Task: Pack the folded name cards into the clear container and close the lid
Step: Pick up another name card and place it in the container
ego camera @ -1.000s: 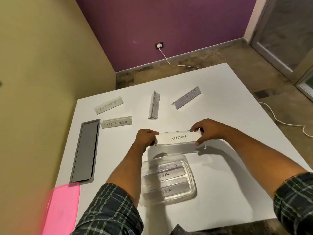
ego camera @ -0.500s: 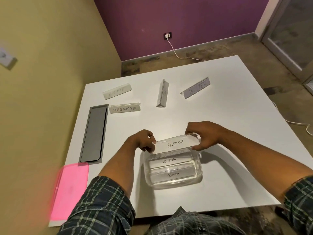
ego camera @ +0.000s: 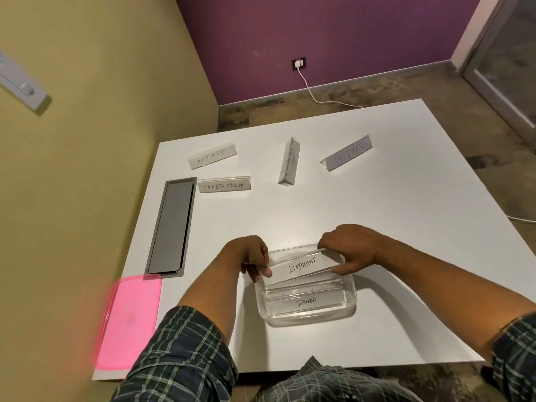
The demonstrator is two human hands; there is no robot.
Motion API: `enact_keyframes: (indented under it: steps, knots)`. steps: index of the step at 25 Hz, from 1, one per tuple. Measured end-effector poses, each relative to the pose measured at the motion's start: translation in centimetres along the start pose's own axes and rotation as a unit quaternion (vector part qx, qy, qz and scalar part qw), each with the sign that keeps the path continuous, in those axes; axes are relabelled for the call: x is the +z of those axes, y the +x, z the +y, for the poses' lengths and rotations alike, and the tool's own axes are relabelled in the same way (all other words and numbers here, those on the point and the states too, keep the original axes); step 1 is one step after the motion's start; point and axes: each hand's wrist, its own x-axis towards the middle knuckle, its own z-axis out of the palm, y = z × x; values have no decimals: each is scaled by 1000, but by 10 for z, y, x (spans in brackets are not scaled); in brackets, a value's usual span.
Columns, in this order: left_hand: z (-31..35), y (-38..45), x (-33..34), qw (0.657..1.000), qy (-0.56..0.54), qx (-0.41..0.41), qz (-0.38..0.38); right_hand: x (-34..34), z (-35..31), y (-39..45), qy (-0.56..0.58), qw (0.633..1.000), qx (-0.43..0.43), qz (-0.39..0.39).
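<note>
The clear container (ego camera: 349, 307) sits near the table's front edge. Inside it lies a card marked PANDA (ego camera: 306, 302), with another card partly hidden behind it. Both hands hold the ELEPHANT card (ego camera: 301, 266) over the container's far half: my left hand (ego camera: 252, 256) pinches its left end, my right hand (ego camera: 346, 248) grips its right end. Farther back on the table lie the BATMAN card (ego camera: 211, 156), the SUPERMAN card (ego camera: 224, 185), an end-on card (ego camera: 288, 161) and a greyish card (ego camera: 346, 153). A pink lid (ego camera: 130, 320) lies at the front left corner.
A grey hatch (ego camera: 172, 224) is set into the white table (ego camera: 406, 227) along its left side. A yellow wall runs close on the left. A white cable (ego camera: 316, 95) trails over the floor beyond the table's far edge.
Both hands have carried the ELEPHANT card toward me and down, from above the bare table behind the container to just over its far half. The camera view has tilted as well.
</note>
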Motion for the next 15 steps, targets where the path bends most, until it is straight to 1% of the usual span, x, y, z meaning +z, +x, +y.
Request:
enact_keyframes:
  steps: [2, 4, 9, 12, 15]
  knots:
    - [1, 6, 10, 998, 55, 0, 37, 8, -3, 2, -35, 999, 3, -22]
    - [5, 8, 20, 984, 150, 12, 92, 15, -5, 1, -68, 997, 21, -44]
    - [7, 15, 45, 917, 332, 41, 217, 20, -20, 15, -133, 980, 95, -115]
    - [3, 20, 57, 884, 389, 54, 254, 30, -31, 25, -185, 965, 119, -142]
    - [1, 21, 63, 866, 423, 54, 263, 55, -33, 27, -209, 964, 111, -124]
